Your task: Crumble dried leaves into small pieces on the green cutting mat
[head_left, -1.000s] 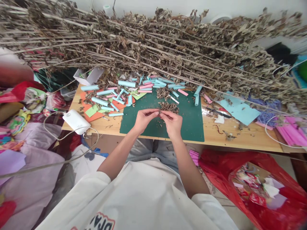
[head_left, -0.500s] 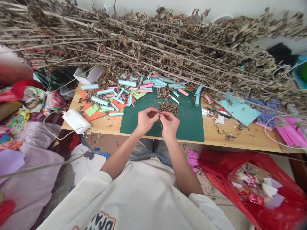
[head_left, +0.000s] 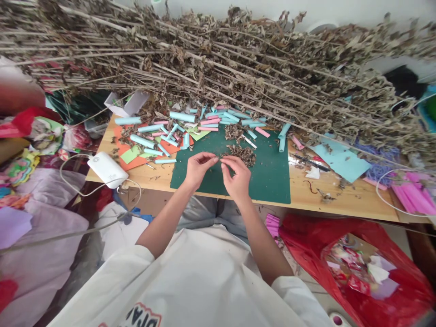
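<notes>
Over the green cutting mat [head_left: 269, 181], my left hand [head_left: 200, 169] and my right hand [head_left: 237, 176] meet with their fingertips close together. Both are closed in a pinch. Whatever lies between the fingertips is too small to name. Just behind my right hand is a heap of crumbled dried leaves [head_left: 243, 153], with a smaller leaf pile [head_left: 233, 132] farther back. A thin white paper tube [head_left: 250, 142] lies between these piles. Rolled blue paper tubes [head_left: 143, 141] and pink paper tubes [head_left: 262, 132] are scattered behind and left of my hands.
Long dried plant stalks [head_left: 218, 59] cover the back of the wooden table [head_left: 340, 200]. A white power bank [head_left: 108, 170] with a cable sits at left. Blue paper [head_left: 344, 159] and a black pen [head_left: 311, 162] lie right. A red plastic bag [head_left: 306, 240] of scraps stands below.
My hands have shifted slightly left, and my left hand's fingers have straightened a little. The fingertips have drawn slightly apart from their earlier close touch.
</notes>
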`<action>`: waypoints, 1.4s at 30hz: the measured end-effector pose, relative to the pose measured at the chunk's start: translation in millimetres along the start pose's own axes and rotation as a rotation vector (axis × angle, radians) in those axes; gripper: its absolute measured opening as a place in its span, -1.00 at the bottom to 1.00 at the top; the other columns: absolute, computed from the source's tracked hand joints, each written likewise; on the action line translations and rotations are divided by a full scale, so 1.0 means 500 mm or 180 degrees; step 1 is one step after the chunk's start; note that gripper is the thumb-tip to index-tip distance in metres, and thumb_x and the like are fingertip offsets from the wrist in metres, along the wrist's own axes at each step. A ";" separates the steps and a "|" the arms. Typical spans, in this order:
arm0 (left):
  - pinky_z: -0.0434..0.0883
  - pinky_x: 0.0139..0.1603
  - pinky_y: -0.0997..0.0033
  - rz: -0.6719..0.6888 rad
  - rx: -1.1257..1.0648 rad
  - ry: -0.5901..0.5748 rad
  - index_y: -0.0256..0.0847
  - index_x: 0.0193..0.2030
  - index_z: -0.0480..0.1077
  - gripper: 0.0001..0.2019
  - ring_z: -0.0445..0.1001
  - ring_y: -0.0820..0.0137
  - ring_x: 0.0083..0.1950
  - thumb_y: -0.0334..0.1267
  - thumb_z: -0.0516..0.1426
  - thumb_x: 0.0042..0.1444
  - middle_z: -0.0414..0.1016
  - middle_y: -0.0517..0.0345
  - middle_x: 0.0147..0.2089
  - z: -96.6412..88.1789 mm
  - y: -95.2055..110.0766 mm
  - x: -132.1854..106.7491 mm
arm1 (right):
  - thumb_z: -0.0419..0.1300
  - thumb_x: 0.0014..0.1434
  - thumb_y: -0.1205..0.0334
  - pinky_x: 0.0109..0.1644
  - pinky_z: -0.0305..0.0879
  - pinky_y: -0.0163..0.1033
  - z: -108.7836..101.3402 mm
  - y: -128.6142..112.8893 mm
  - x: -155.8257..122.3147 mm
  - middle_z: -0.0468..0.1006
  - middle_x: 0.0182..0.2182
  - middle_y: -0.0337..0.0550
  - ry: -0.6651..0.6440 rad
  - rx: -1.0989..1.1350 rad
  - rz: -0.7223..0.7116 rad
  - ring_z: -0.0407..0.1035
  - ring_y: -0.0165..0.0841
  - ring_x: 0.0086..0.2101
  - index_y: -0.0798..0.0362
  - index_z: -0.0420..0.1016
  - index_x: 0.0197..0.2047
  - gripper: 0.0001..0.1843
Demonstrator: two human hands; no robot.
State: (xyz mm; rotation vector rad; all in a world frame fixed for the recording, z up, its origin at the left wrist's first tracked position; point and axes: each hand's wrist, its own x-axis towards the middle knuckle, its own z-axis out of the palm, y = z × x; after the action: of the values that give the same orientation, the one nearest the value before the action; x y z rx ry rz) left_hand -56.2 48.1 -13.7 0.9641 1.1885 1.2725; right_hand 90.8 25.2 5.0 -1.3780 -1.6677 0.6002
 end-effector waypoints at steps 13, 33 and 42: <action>0.40 -0.05 0.32 0.1575 0.2886 -0.0412 -0.20 -0.15 0.51 -0.79 0.45 0.32 -0.10 -0.36 0.04 0.23 0.47 0.00 -0.13 -0.025 0.017 0.018 | 0.02 0.32 0.25 0.31 -0.02 0.19 -0.032 0.109 0.096 0.57 -0.01 -0.02 -0.1143 -0.1791 -0.0733 0.37 -0.14 0.07 0.00 0.60 -0.08 -0.69; 0.37 -0.03 0.21 0.2032 0.4058 -0.1473 -0.20 -0.16 0.55 -0.77 0.38 0.20 -0.05 -0.38 0.05 0.22 0.49 -0.05 -0.14 -0.005 0.034 0.061 | 0.27 0.13 -0.02 0.26 0.14 0.23 -0.146 0.089 0.057 0.31 0.23 0.04 -0.1037 -0.1832 -0.0786 0.10 0.07 0.24 -0.04 0.34 0.25 -0.36; 0.37 0.10 0.09 0.2035 0.3996 -0.1400 -0.19 0.09 0.45 -0.65 0.34 0.13 0.07 -0.36 0.18 0.13 0.45 -0.09 0.04 -0.010 0.036 0.043 | 0.13 0.26 0.14 -0.07 0.42 -0.05 -0.166 0.112 0.022 0.48 -0.05 0.04 -0.0822 -0.2008 -0.0585 0.38 -0.11 -0.07 -0.02 0.48 0.10 -0.63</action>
State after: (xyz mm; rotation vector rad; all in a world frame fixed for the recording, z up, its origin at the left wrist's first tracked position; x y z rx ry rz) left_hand -66.0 70.5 0.7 2.5377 1.3191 0.5492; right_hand 190.8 38.0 6.0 -1.5948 -2.2898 0.1427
